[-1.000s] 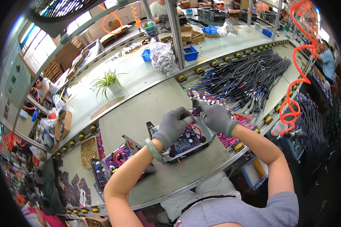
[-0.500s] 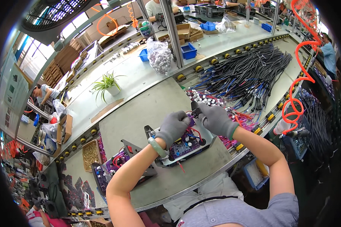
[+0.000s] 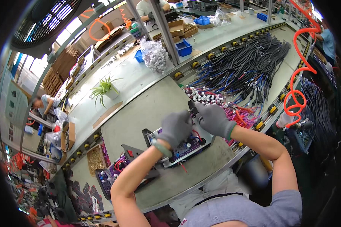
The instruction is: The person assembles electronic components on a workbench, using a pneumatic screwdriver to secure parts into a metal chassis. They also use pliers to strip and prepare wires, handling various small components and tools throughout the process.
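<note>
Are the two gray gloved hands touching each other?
Touching. In the head view the left hand and the right hand press together at the fingertips around a small dark part, above the circuit board; no gap shows.

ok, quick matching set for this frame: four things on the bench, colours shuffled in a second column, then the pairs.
Things:
1. coiled air hose
2. small parts bin
3. gloves on the hands, left hand, right hand
4. potted plant

Colours:
A. grey
B. green
C. orange
D. blue

Pairs: 1-C, 2-D, 3-A, 4-B
</note>
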`<action>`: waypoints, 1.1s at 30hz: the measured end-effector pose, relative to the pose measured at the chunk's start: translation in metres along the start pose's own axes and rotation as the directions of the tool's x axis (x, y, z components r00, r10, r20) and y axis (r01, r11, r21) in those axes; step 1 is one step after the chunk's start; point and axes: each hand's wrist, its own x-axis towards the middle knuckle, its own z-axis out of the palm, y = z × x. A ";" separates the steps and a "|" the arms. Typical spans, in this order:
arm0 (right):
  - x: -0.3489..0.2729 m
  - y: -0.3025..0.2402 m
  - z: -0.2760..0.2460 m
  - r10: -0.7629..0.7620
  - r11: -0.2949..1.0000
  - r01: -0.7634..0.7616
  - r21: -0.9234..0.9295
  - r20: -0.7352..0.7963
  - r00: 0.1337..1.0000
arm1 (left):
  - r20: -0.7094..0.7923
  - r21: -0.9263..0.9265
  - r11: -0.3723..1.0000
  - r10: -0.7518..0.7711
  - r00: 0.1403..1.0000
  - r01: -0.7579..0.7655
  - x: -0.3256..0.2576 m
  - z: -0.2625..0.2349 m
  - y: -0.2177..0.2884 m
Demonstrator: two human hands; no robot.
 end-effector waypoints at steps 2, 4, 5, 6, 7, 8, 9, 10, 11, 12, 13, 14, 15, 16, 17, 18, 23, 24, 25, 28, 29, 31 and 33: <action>-0.003 0.003 -0.002 0.019 1.000 -0.019 0.007 0.008 1.000 | 0.088 0.139 0.989 0.042 0.995 -0.054 -0.002 -0.003 0.019; 0.003 -0.003 0.000 0.027 1.000 -0.027 0.005 0.010 1.000 | 0.050 -0.034 0.999 0.007 0.999 -0.005 0.009 0.000 -0.013; 0.002 -0.004 -0.001 0.020 1.000 -0.020 0.009 0.037 0.999 | 0.040 -0.001 0.999 0.043 0.998 -0.043 0.015 -0.002 -0.015; 0.002 -0.001 -0.003 0.059 0.998 -0.061 0.028 0.050 0.997 | 0.043 0.027 0.997 0.077 0.996 -0.078 0.015 0.001 -0.013; -0.001 -0.005 -0.001 0.077 0.997 -0.078 0.009 0.046 0.996 | 0.057 0.095 0.990 0.098 0.994 -0.103 0.013 0.002 -0.006; -0.004 -0.007 0.000 0.095 0.995 -0.095 -0.011 0.041 0.995 | 0.069 0.162 0.978 0.118 0.991 -0.128 0.007 0.002 0.000; -0.002 -0.009 -0.001 0.090 0.996 -0.090 -0.003 0.064 0.994 | 0.075 0.235 0.963 0.121 0.990 -0.135 0.000 0.001 0.003; 0.000 -0.010 -0.003 0.084 0.996 -0.085 0.005 0.087 0.993 | 0.060 0.250 0.957 0.139 0.988 -0.150 0.000 0.003 0.004; 0.001 -0.009 -0.005 0.076 0.997 -0.078 0.014 0.111 0.991 | 0.045 0.265 0.951 0.156 0.987 -0.162 0.001 0.008 0.004; 0.001 -0.009 -0.007 0.092 0.996 -0.094 0.007 0.119 0.989 | 0.025 0.282 0.944 0.172 0.985 -0.172 0.003 0.009 0.003; 0.000 -0.010 -0.008 0.106 0.994 -0.107 0.000 0.128 0.986 | 0.026 0.298 0.941 0.160 0.987 -0.160 0.003 0.010 0.005; 0.001 -0.009 -0.009 0.118 0.993 -0.118 -0.006 0.139 0.983 | 0.019 0.294 0.943 0.154 0.988 -0.153 0.004 0.008 0.005; 0.000 -0.008 -0.009 0.120 0.992 -0.122 0.011 0.132 0.984 | 0.016 0.284 0.949 0.141 0.990 -0.140 0.002 0.009 0.004; 0.000 -0.007 -0.009 0.119 0.992 -0.123 0.027 0.126 0.985 | 0.012 0.273 0.954 0.125 0.992 -0.124 0.001 0.010 0.004; 0.000 -0.006 -0.008 0.115 0.992 -0.121 0.045 0.122 0.986 | 0.033 0.253 0.962 0.096 0.995 -0.101 0.002 0.008 0.005; 0.001 -0.006 -0.007 0.107 0.992 -0.115 0.061 0.119 0.987 | 0.050 0.232 0.970 0.063 0.997 -0.073 0.003 0.003 0.007; 0.007 0.059 0.001 0.068 0.463 -0.378 0.802 0.393 0.917 | 0.134 -0.228 0.973 -0.001 0.991 0.032 -0.014 -0.023 -0.004; 0.015 0.098 0.003 0.064 0.037 -0.544 0.839 0.541 0.839 | 0.132 -0.323 0.945 -0.008 0.991 0.051 -0.023 -0.032 -0.003; 0.022 0.142 0.036 0.290 0.446 -0.298 0.844 0.179 0.940 | 0.121 -0.411 0.910 -0.011 0.993 0.060 -0.028 -0.042 -0.002; 0.045 0.214 0.071 0.591 0.796 -0.553 0.247 -0.116 0.798 | 0.062 -0.318 0.946 -0.050 0.997 0.067 -0.049 -0.056 -0.008; 0.050 0.207 0.084 0.556 0.820 -0.515 0.250 -0.130 0.821 | 0.045 -0.359 0.931 -0.057 0.997 0.070 -0.059 -0.053 -0.021; 0.063 0.204 0.131 0.371 0.927 -0.375 0.001 -0.149 0.916 | 0.101 -0.405 0.905 -0.097 0.990 0.130 -0.078 -0.055 -0.027; 0.051 0.244 0.169 0.124 0.906 -0.298 -0.301 -0.485 0.866 | 0.188 -0.414 0.904 -0.030 0.982 0.106 -0.069 -0.048 -0.014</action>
